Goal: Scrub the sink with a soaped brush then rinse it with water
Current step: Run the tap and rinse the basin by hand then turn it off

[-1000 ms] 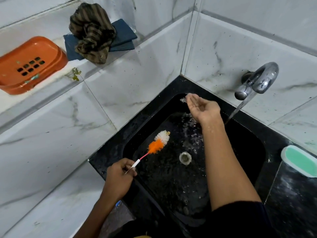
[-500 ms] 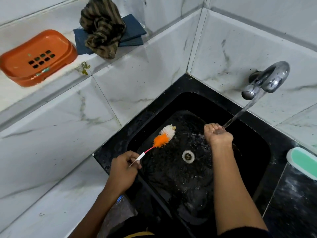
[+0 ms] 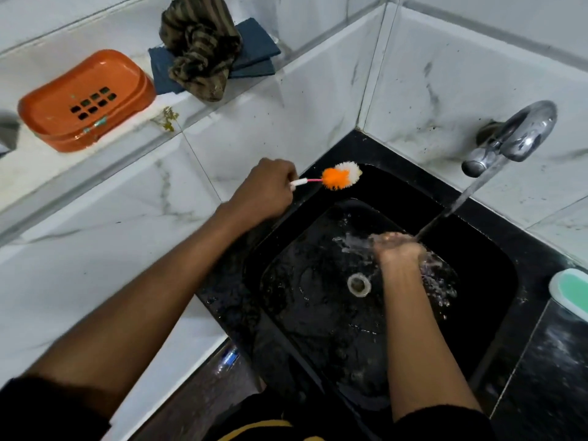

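Observation:
The black sink [image 3: 496, 281] is wet, with a round drain [image 3: 359, 284] at its middle. My left hand [image 3: 264, 192] grips the thin handle of a small brush [image 3: 340, 178] with orange and white bristles, held over the sink's far left rim. A metal tap [image 3: 515, 138] on the right wall runs a stream of water [image 3: 461, 202] down onto my right hand [image 3: 397, 248]. That hand is inside the basin under the stream, blurred, its fingers hidden by splashing water.
An orange soap dish [image 3: 86, 100] sits on the tiled ledge at the left. Beside it lie a striped brown cloth [image 3: 200, 43] and folded blue cloths [image 3: 254, 55]. A green and white soap holder [image 3: 572, 294] stands on the counter at the right edge.
My left hand has lifted the brush from inside the basin up and away to the sink's far left rim. My right hand stays under the running water.

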The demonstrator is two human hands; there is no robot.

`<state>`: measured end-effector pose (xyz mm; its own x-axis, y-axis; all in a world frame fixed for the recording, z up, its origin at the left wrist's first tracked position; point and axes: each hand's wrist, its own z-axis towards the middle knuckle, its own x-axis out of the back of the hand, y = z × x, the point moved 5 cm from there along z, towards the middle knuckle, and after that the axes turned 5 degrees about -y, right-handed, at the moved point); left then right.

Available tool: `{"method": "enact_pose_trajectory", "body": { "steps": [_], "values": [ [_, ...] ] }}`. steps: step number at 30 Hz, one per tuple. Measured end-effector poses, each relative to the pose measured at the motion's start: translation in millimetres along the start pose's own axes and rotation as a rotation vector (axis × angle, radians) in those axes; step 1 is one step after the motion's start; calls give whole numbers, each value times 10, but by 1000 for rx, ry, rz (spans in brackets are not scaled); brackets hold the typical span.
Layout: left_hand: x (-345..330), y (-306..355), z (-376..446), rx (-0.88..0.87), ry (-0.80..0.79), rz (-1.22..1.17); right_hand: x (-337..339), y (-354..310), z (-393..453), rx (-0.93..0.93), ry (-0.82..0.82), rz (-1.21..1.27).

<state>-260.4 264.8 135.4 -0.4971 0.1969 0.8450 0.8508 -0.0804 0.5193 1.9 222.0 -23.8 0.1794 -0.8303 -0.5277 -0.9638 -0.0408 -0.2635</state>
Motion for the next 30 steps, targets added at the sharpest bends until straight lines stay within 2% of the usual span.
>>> {"method": "enact_pose_trajectory", "body": {
  "steps": [2, 5, 8, 10, 14, 17, 19, 21, 23, 27, 30],
  "values": [
    [25, 78, 187, -36, -45, 102, -164, 114, -60, -19, -56, -55],
    [30, 194, 366, -68, -112, 189, -452, 445, -214, -89, -307, -310],
    [47, 279, 466, -87, -135, 233, -751, 694, -457, -200, -450, -476],
    [69, 320, 506, -93, -122, 243, -760, 756, -471, -233, -440, -494],
    [100, 335, 540, -96, -102, 242, -399, 586, -385, -242, -250, -481],
    [78, 327, 556, -103, -119, 245, -126, 307, -225, -196, -54, -281],
    [66, 318, 560, -107, -125, 249, -39, 102, -102, -153, -9, -105],
    [61, 312, 555, -109, -130, 250, -24, -85, -45, -119, -39, 36],
    [69, 308, 557, -106, -128, 247, -61, -205, -18, -96, -96, 55],
    [77, 325, 570, -101, -125, 237, -175, -111, -26, -63, -143, -145],
    [58, 348, 568, -95, -128, 236, -343, 322, -175, -176, -309, -375]
  ]
}}
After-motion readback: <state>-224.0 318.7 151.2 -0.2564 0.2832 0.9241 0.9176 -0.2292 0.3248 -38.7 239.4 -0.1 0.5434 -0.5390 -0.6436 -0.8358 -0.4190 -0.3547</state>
